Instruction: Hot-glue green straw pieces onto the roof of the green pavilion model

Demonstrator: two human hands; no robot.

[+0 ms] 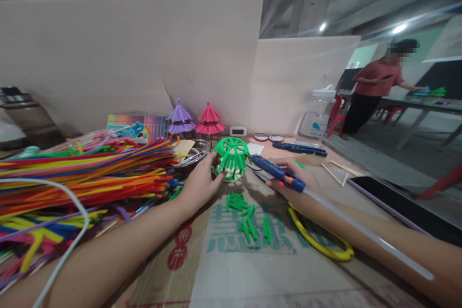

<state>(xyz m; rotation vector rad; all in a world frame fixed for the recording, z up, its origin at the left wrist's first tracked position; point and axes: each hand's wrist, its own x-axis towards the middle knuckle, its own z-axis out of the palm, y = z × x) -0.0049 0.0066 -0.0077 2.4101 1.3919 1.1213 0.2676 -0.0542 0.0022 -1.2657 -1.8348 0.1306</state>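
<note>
My left hand (206, 177) grips the left side of a small green pavilion model (233, 160) made of fuzzy pipe-cleaner pieces, with a wheel-like top and a pale base. In my right hand (294, 180) is a blue glue gun (277, 172), its nozzle pointing left at the model's right side. A long clear glue stick (368, 236) sticks out of its back end over my right forearm. Several short green pipe-cleaner pieces (249, 224) lie on the cardboard below the model. Part of my right hand's fingers is hidden behind the glue gun.
Bundles of colourful pipe cleaners (90, 173) fill the left side. Behind stand a purple pavilion (180, 118), a pink pavilion (209, 118) and a water bottle (315, 118). A yellow ring (321, 249) and a phone (404, 204) lie right. A person (377, 82) stands farther back.
</note>
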